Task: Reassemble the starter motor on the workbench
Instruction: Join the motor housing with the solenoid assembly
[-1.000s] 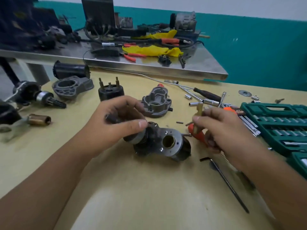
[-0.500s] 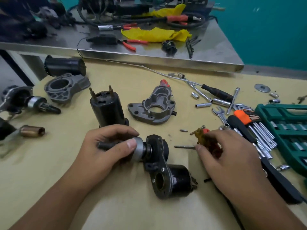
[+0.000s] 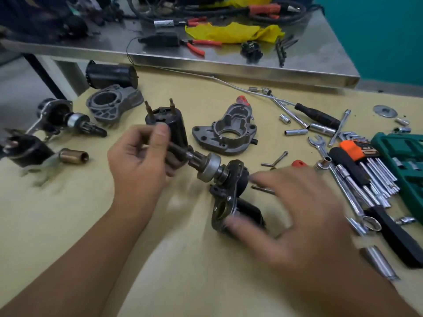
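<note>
Dark, greasy starter motor sub-assembly (image 3: 231, 193) with its splined pinion shaft and silvery clutch collar lies near the middle of the yellowish bench (image 3: 68, 225), shaft end lifted to the left. Half a second ago the right hand (image 3: 295, 216) pinched a small yellow-handled tool; now it has let that go and spreads, blurred, over the black housing, fingers (image 3: 238, 225) apart and touching its lower end, so the work seems to be turning to repositioning the unit. Left hand (image 3: 139, 161) pinches the shaft tip between thumb and curled fingers. Grey cast nose housing (image 3: 225, 133) waits just behind; a green socket case (image 3: 402, 156) sits far right
</note>
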The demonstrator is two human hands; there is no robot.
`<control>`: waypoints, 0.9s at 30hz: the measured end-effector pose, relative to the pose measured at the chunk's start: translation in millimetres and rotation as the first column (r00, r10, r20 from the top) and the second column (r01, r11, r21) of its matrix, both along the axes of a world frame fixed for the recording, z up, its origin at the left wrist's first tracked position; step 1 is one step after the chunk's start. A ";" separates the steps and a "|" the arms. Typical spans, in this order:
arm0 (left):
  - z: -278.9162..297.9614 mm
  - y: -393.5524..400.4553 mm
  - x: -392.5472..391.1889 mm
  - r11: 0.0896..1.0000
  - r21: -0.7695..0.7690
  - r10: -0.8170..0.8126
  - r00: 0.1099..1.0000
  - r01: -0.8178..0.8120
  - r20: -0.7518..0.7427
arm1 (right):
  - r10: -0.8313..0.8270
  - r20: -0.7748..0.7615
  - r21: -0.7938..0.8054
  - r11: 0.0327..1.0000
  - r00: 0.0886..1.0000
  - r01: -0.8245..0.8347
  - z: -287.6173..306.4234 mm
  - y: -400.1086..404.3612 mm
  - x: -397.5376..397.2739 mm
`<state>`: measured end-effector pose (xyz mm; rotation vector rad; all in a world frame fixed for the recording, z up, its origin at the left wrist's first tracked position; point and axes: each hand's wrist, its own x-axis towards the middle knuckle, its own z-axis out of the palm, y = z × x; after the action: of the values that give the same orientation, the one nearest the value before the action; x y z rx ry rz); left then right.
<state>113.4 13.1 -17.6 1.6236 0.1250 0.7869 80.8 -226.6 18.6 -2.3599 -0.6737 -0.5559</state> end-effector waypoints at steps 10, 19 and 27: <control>11.8 30.3 49.4 0.989 -0.024 -0.148 0.981 0.146 -0.123 | -0.162 -0.230 -0.508 0.861 0.960 0.023 14.8 55.3 -7.5; 3.6 49.3 50.3 0.944 0.030 -0.322 0.936 0.329 -0.140 | -0.239 -0.190 -0.609 0.789 0.952 0.077 14.9 77.9 31.0; 2.4 49.4 45.8 0.943 0.040 -0.324 0.939 0.331 -0.117 | -0.139 -0.395 -0.240 0.970 0.908 0.044 23.5 52.2 51.7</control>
<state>159.2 62.5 -15.1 1.6877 -0.0926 0.4490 132.5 -174.5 42.2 -2.6178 -0.4509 -0.0073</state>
